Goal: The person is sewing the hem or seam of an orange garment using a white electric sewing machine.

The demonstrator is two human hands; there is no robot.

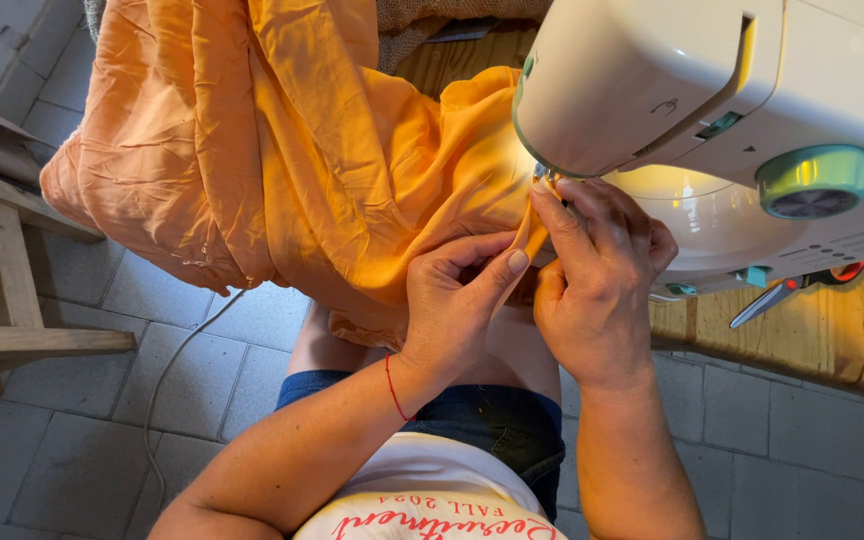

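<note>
A large, loosely crumpled sheet of orange woven fabric (282, 150) spills off the wooden tabletop (832, 340) to the left and hangs toward the grey tiled floor (82, 440), while one folded edge of it is drawn in under the head of a cream-white plastic sewing machine (692, 90) with a mint-green dial. By the look of it, the work is at the stage of lining up that edge at the needle: most of the cloth lies bunched and waiting on the far side, and no finished seam can be made out from here, so how much is already stitched cannot be told. The left hand (452, 300) comes up from below with the wrist bent, a thin red cord around it, its thumb and curled fingers pinched closed on the folded edge just in front of the machine. The right hand (597, 285) sits just beside it, touching it, forefinger stretched up to the needle area and pressing the same fold, the other fingers curled in. A pair of scissors with red and grey handles (797, 285) lies on the tabletop under the machine's arm, apart from both hands.
</note>
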